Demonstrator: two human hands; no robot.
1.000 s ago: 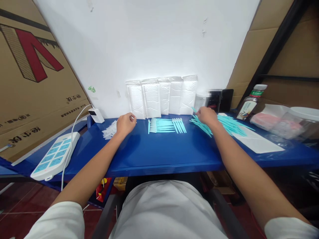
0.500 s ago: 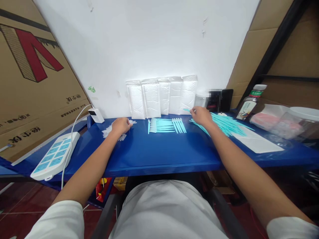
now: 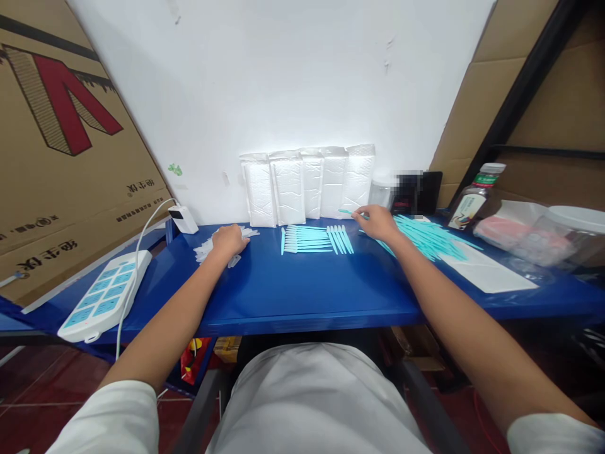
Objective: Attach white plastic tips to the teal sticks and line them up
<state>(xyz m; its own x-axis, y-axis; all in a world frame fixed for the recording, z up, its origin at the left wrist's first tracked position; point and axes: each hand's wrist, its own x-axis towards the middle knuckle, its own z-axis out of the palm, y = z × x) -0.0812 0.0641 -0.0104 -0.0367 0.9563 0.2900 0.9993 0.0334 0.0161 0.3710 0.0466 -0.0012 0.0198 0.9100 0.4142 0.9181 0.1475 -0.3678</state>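
My left hand (image 3: 229,241) rests over a small pile of clear plastic caps (image 3: 202,252) on the left of the blue table, its fingers curled; whatever they pinch is hidden. My right hand (image 3: 378,222) pinches a slim teal stick (image 3: 347,212), shaped like an eyebrow razor, with its end pointing left. Beneath and beside that hand spreads a heap of loose teal sticks (image 3: 428,236). Between my hands, a row of teal sticks with pale caps (image 3: 309,239) lies sideways, and several more capped sticks (image 3: 340,239) lie lengthwise to its right.
White padded pouches (image 3: 288,189) lean on the wall behind the table (image 3: 302,296). A power strip (image 3: 101,296) and a small white device (image 3: 183,219) are at left. A bottle (image 3: 472,198), a white sheet (image 3: 491,271) and a clear tub (image 3: 576,236) stand or lie at right.
My right hand has moved a little left, away from the heap, carrying the teal stick. The left hand stays over the caps with hardly any shift.
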